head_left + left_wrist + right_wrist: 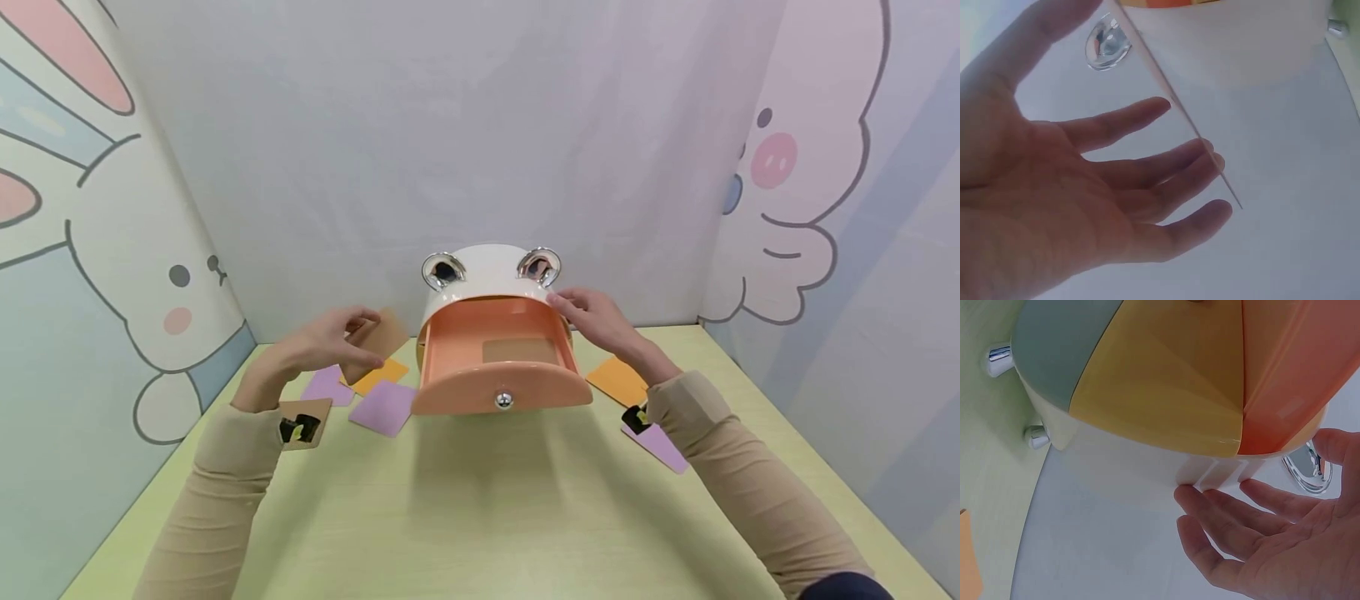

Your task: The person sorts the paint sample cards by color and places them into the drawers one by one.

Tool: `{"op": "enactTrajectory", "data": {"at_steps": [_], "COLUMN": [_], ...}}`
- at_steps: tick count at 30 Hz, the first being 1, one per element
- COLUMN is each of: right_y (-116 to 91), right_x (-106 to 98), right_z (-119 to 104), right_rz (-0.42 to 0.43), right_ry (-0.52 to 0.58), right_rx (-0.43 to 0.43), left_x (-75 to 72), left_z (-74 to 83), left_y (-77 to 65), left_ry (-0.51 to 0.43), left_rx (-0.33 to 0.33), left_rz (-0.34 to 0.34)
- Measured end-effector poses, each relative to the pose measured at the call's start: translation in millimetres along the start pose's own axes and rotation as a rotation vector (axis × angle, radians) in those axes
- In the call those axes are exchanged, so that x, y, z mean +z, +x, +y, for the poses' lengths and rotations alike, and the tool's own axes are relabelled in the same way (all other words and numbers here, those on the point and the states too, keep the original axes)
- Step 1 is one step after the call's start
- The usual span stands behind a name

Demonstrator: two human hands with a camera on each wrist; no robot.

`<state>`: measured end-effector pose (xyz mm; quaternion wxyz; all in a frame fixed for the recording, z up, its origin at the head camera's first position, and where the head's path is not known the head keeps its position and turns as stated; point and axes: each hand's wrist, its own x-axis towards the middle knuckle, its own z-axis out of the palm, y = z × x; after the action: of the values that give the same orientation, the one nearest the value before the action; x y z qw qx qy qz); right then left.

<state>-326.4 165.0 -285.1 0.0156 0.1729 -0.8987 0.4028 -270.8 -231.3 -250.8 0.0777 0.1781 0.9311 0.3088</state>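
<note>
My left hand (324, 337) pinches a thin square brown card (381, 337) between thumb and fingers, left of a white storage box (491, 271) with frog-like silver-rimmed eyes. In the left wrist view the card (1163, 84) shows nearly edge-on, several fingertips against it. The box's top orange drawer (457, 388) is pulled out, with a round silver knob (505, 401) on its front. Inside lies a brown card (519, 351). With fingers slightly bent, my right hand (597, 321) rests against the box's right side. Its fingertips (1188, 495) touch the white shell in the right wrist view.
Purple cards (384, 408), an orange card (384, 377) and a brown card (320, 410) lie left of the box. To the right are another orange card (617, 382) and a purple one (663, 450). Pale walls with cartoon animals enclose the light green table (480, 533).
</note>
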Motion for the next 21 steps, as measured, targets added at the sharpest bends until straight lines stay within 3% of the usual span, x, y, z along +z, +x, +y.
{"op": "enactTrajectory", "data": {"at_steps": [8,15,21], "right_y": [2,3,3], "right_x": [0,0,0], "right_z": [2,2,2], "right_rz": [0.004,0.010,0.010], "right_ry": [0.003,-0.003,0.000], "right_rx": [-0.010,-0.022,-0.021], "left_x": [-2.4,-1.8,4.5], "left_z": [22.5,41.6,57.1], "left_y": [2.1,5.7,13.4], "left_ry": [-0.006,0.010,0.014], "left_rx": [0.102,0.140,0.189], "left_rz": [0.005,0.026,0.001]}}
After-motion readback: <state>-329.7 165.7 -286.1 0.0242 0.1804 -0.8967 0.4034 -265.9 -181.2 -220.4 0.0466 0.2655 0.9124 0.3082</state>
